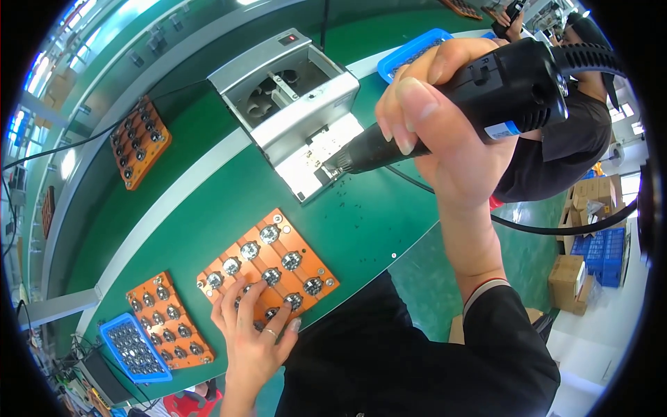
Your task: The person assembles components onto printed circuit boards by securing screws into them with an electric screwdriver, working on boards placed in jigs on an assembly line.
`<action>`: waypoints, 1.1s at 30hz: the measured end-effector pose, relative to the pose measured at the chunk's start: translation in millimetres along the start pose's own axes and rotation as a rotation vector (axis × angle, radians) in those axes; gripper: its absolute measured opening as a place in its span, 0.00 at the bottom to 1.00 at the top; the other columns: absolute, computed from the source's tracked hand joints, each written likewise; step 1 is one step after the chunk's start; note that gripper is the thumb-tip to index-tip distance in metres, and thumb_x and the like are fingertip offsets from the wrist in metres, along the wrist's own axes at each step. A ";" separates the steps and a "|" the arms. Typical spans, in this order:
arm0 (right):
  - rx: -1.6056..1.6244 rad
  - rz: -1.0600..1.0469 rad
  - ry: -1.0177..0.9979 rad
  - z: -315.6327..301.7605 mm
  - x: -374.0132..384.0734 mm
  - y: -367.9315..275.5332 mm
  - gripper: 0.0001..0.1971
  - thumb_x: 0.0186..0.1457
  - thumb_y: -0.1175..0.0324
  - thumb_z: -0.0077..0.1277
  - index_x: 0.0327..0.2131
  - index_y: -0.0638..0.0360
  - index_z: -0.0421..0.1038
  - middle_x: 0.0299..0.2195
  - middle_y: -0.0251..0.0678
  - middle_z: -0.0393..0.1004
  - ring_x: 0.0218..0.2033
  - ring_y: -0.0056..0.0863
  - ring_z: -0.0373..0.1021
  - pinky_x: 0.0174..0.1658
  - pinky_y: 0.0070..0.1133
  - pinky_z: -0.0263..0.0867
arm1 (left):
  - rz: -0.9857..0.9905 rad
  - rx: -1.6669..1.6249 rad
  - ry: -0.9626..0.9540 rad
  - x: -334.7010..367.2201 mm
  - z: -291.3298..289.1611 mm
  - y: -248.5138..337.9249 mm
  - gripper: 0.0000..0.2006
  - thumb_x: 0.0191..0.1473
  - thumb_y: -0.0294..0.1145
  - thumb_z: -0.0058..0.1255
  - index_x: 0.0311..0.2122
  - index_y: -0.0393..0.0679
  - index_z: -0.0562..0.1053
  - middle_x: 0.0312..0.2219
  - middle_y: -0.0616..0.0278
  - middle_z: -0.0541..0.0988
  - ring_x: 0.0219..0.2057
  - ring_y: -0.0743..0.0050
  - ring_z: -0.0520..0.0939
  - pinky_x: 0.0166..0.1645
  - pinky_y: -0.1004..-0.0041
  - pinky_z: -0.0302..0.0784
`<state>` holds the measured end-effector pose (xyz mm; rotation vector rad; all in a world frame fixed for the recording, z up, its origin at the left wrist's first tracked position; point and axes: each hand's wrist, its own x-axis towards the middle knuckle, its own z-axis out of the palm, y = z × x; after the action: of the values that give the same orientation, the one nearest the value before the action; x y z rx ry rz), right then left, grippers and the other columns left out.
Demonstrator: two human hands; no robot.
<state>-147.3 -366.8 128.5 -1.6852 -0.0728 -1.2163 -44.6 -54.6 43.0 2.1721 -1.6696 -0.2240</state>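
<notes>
My right hand [451, 111] is closed round a black electric screwdriver [507, 87], held slanted with a cable at its rear end. The screwdriver's tip reaches the lit front of a silver screw feeder [295, 104]; whether it touches a screw there is too small to tell. My left hand [253, 326] lies with fingers spread on the near left part of an orange fixture board [281, 243]. Round black and silver parts [269, 233] sit in rows of recesses on this board, and my fingers cover some of them.
Small dark screws [344, 196] lie scattered beside the feeder on the green table [375, 229]. A second orange board [170, 316] and a blue tray of parts [135, 347] stand at the left. Another blue tray [417, 48] is behind my right hand. A person [556, 153] works at the right.
</notes>
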 end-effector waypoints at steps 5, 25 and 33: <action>-0.195 0.038 -0.059 16.5 7.6 5.2 0.10 0.52 0.85 0.52 0.36 0.65 0.65 0.22 0.40 0.72 0.17 0.23 0.67 0.22 0.21 0.64 | -0.007 -0.015 0.018 0.2 0.2 -1.2 0.12 0.41 0.35 0.67 0.34 0.47 0.84 0.51 0.55 0.72 0.59 0.46 0.66 0.61 0.43 0.54; -0.118 0.003 0.002 2.6 1.5 -7.6 0.13 0.54 0.84 0.51 0.41 0.63 0.62 0.27 0.42 0.71 0.20 0.25 0.68 0.26 0.27 0.68 | 0.001 -0.030 0.066 1.4 1.2 -1.0 0.11 0.37 0.28 0.66 0.32 0.46 0.84 0.51 0.57 0.73 0.60 0.47 0.67 0.62 0.50 0.57; -0.096 -0.011 -0.001 4.1 1.1 -1.2 0.14 0.51 0.87 0.53 0.39 0.64 0.62 0.24 0.41 0.71 0.19 0.25 0.69 0.26 0.27 0.70 | -0.007 -0.039 0.061 2.6 0.4 0.2 0.11 0.37 0.28 0.66 0.32 0.45 0.84 0.51 0.57 0.73 0.60 0.47 0.66 0.62 0.51 0.56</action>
<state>-144.6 -363.7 130.2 -1.7706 -0.0247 -1.2437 -44.2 -57.1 43.0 2.1351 -1.6116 -0.1880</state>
